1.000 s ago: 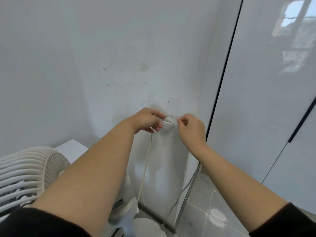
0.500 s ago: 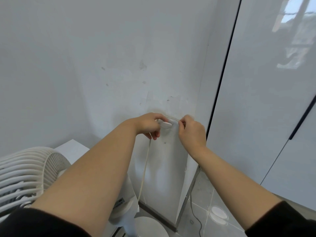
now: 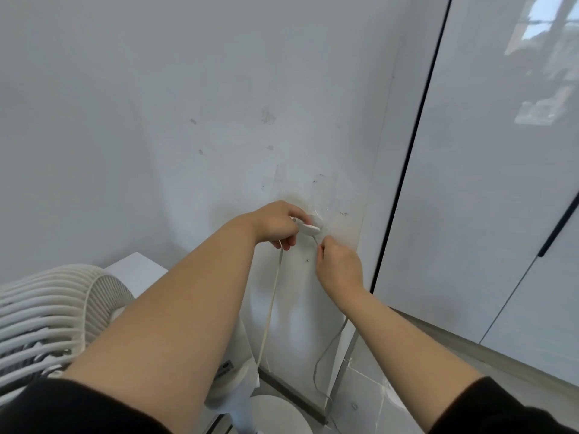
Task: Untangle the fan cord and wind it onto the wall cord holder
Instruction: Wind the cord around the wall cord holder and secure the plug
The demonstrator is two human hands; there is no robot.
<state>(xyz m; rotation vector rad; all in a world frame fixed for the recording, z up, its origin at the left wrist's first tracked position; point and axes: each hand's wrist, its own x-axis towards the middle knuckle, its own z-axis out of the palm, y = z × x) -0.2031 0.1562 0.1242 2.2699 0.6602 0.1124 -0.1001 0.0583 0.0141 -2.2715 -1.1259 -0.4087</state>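
Observation:
A small white cord holder [image 3: 313,226] is stuck on the white wall at about waist height. My left hand [image 3: 277,225] grips the holder's left end, and the thin white fan cord [image 3: 270,311] hangs down from it toward the fan. My right hand [image 3: 336,266] is just below and right of the holder and pinches the cord where it comes off the holder. Another length of cord [image 3: 326,349] drops from under my right hand to the floor. How many turns sit on the holder is hidden by my fingers.
The white fan [image 3: 47,317] with its ribbed grille stands at the lower left, its round base [image 3: 275,415] on the tiled floor. Glossy white cabinet doors [image 3: 488,183] with black edges stand close on the right, forming a corner.
My right hand has moved from level with the holder down and to its right, drawing the cord with it. My left hand stays on the holder.

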